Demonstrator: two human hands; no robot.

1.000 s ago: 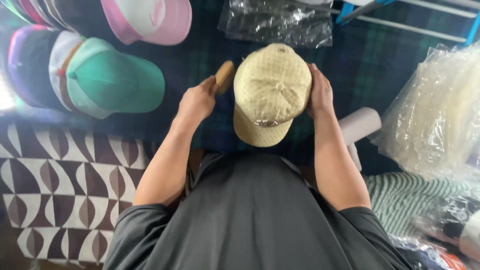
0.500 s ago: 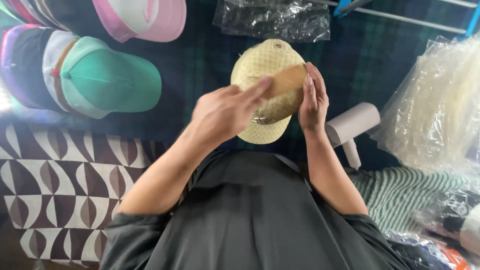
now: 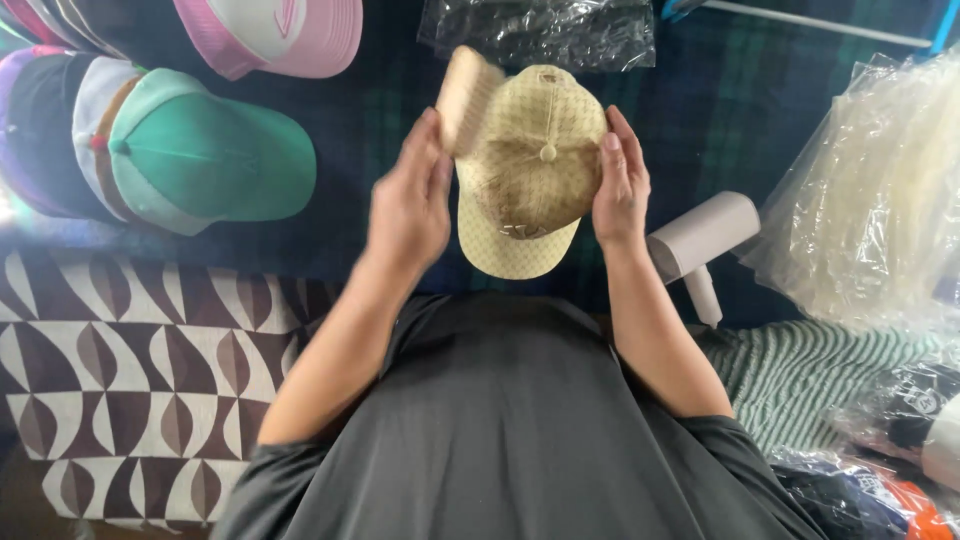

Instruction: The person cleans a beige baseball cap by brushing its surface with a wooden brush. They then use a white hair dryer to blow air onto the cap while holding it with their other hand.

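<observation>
The right hand steadies a beige, finely patterned fabric baseball cap, held crown-up above a dark green plaid cloth, its brim pointing back toward the person's grey shirt. The right grip is flat and open against the cap's side, fingers pressing rather than curled around it. The left hand is blurred, its grip closed on a pale wooden-backed brush that meets the crown's upper left panel. Judging from this, brushing is under way: the brush sits on one panel, and the brim and right side show no sign either way of having been worked.

Room is tight. A teal cap tops a stack at left, a pink and white cap lies above, a clear plastic bag just beyond, and a white handheld appliance close to the right wrist.
</observation>
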